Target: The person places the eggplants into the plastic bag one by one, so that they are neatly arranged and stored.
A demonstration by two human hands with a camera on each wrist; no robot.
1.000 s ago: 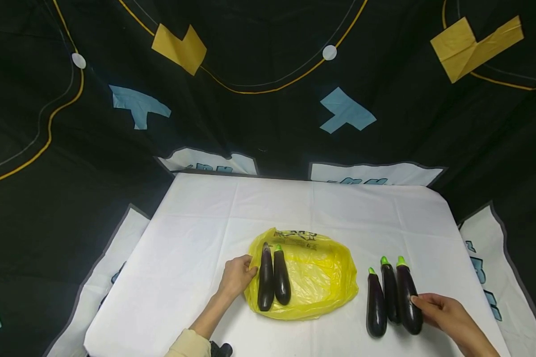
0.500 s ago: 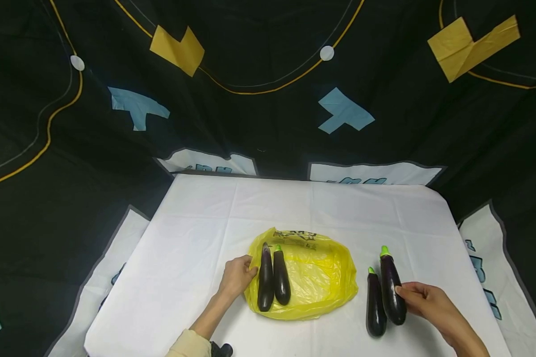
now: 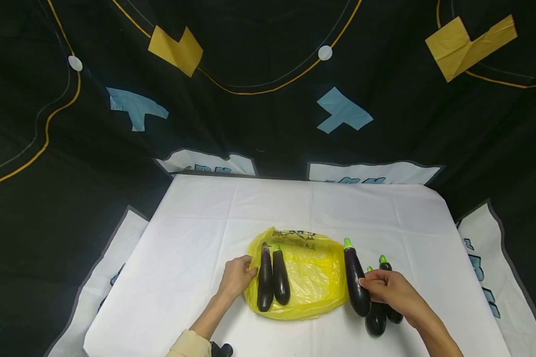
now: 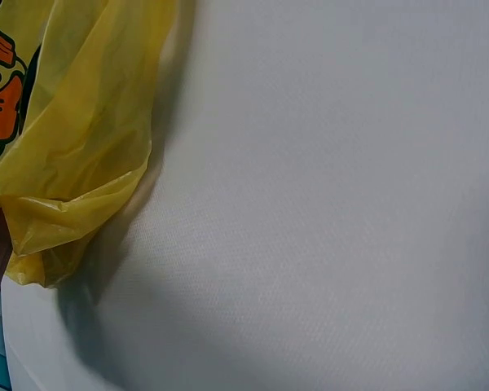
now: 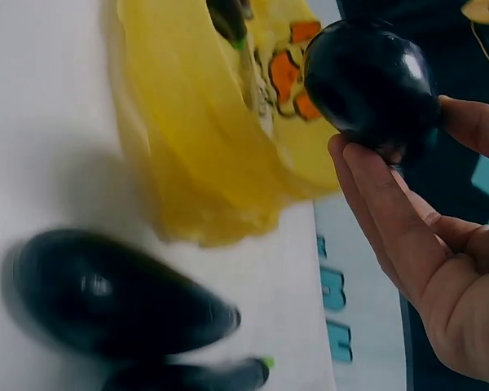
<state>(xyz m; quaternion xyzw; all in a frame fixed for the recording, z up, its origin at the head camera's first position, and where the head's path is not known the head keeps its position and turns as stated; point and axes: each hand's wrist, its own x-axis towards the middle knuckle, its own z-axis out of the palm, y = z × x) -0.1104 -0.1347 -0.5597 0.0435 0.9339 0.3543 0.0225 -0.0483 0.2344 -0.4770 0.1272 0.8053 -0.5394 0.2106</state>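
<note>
Right hand (image 3: 394, 293) pinching a dark eggplant (image 3: 353, 275) between thumb and fingers, gripped on its thicker lower half; eggplant is just left of the palm, green tip pointing away from the person, raised off the white table (image 3: 321, 203). In head view it overlaps the right rim of the yellow bag (image 3: 317, 280); can't tell if touching. Two loose eggplants (image 3: 376, 321) lie on the table, partly hidden below the right hand. Left hand (image 3: 235, 276) pinches the bag's left rim, thumb inward. Two bagged eggplants (image 3: 280, 278) lie side by side inside, near that hand.
</note>
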